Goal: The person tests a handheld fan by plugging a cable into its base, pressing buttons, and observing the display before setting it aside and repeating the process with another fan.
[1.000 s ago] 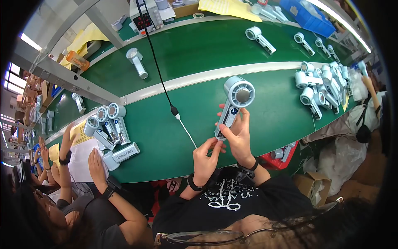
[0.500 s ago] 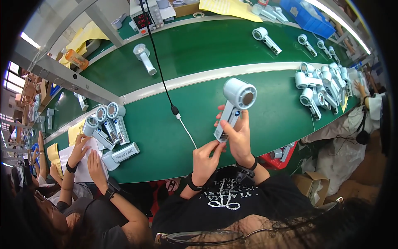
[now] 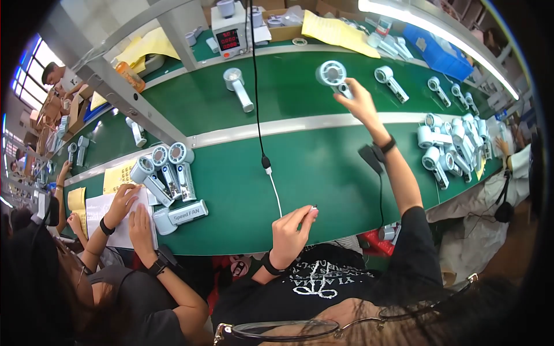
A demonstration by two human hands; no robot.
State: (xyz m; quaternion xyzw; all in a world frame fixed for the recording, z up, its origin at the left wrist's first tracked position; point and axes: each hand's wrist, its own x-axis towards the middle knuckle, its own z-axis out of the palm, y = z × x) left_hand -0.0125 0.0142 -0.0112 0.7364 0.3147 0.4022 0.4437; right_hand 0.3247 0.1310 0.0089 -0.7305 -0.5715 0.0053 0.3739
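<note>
My right hand (image 3: 360, 105) reaches out over the far green strip, fingers closed round the handle of a pale blue handheld fan (image 3: 332, 74). The fan's round head points away to the left, slightly blurred. Near the table's front edge, my left hand (image 3: 291, 235) pinches the plug end of a white cable (image 3: 275, 189); a small dark tip shows past the fingertips. That cable joins a black cord (image 3: 257, 109) hanging from above. Another handheld fan (image 3: 239, 89) lies on the far strip, left of the cord, and one more (image 3: 392, 84) lies just right of my right hand.
A pile of fans (image 3: 453, 144) covers the right end of the table. Several fans (image 3: 164, 173) stand at left beside a co-worker's hands (image 3: 135, 216) on paper. A metal rail (image 3: 288, 125) divides the table from the far strip. A power supply (image 3: 229, 37) and blue bin (image 3: 435, 51) stand behind.
My right hand has carried the fan forward from the near table to over the far strip, away from my left hand. The fan and the plug are now apart. The view has shifted somewhat.
</note>
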